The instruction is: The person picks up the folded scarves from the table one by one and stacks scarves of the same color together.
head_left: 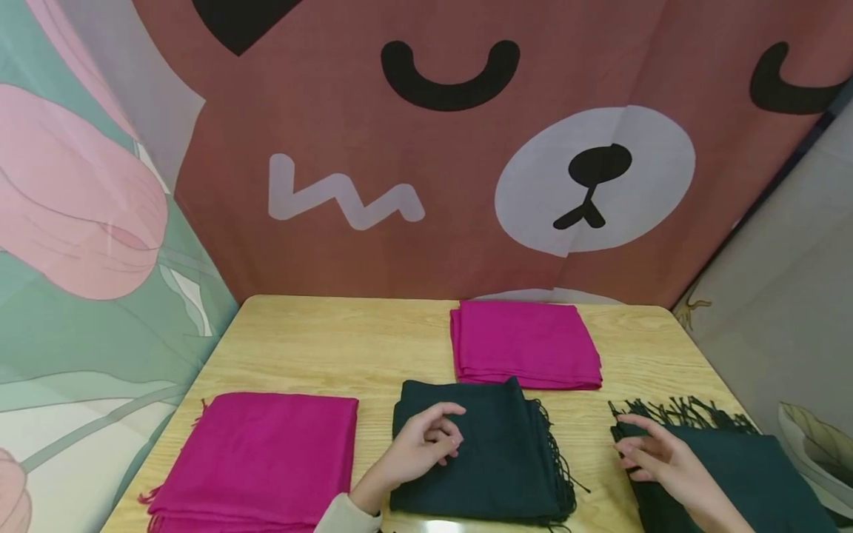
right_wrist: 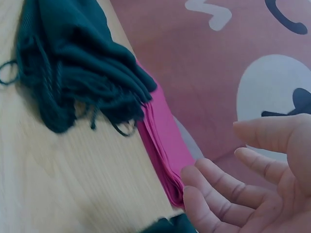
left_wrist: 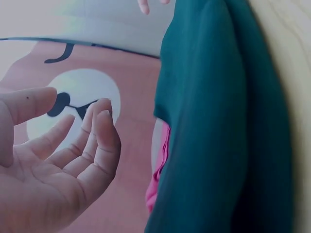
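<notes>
A folded dark green scarf (head_left: 486,474) with a fringe along its right side lies at the front middle of the table. Above its left part hovers my left hand (head_left: 426,442), fingers loosely bent and holding nothing; the left wrist view shows the hand (left_wrist: 63,170) apart from the cloth. My right hand (head_left: 666,459) is over the left edge of a second dark green scarf (head_left: 753,474), whose fringe points to the back. Nothing is between its relaxed fingers in the right wrist view, where the hand (right_wrist: 243,194) shows palm and fingers.
A folded magenta scarf (head_left: 260,459) lies at the front left. Another magenta scarf (head_left: 526,344) sits at the back, just behind the middle green one. Behind the wooden table (head_left: 353,333) hangs a cloth with a bear face (head_left: 453,148); patterned cloth stands on the left.
</notes>
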A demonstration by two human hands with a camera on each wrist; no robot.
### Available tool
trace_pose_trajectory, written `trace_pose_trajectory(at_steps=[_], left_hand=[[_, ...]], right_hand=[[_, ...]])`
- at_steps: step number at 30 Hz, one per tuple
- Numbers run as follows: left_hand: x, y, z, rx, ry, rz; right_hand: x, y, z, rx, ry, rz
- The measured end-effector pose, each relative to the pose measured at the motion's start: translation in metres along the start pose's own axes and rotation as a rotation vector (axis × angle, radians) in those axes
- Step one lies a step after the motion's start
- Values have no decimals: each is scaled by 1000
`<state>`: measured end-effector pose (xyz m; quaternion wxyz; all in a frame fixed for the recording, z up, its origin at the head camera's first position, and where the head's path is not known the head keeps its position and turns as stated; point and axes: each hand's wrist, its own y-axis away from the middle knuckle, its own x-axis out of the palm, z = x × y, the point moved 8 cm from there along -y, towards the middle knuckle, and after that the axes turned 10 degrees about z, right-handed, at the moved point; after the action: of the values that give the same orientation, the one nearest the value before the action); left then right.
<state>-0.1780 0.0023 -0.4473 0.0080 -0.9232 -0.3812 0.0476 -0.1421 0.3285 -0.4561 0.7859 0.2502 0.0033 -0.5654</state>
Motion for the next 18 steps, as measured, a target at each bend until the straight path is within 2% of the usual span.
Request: trace_pose_trajectory(at_steps=[3, 10, 18], left_hand=[[9, -6, 1, -8, 1, 35], [28, -26, -3, 15, -55, 176], [44, -47, -9, 30, -64, 235]], right_hand=[[-11, 6, -2, 1, 16, 11], [-40, 19, -14, 70, 37, -5], [-64, 26, -26, 120, 116, -89]])
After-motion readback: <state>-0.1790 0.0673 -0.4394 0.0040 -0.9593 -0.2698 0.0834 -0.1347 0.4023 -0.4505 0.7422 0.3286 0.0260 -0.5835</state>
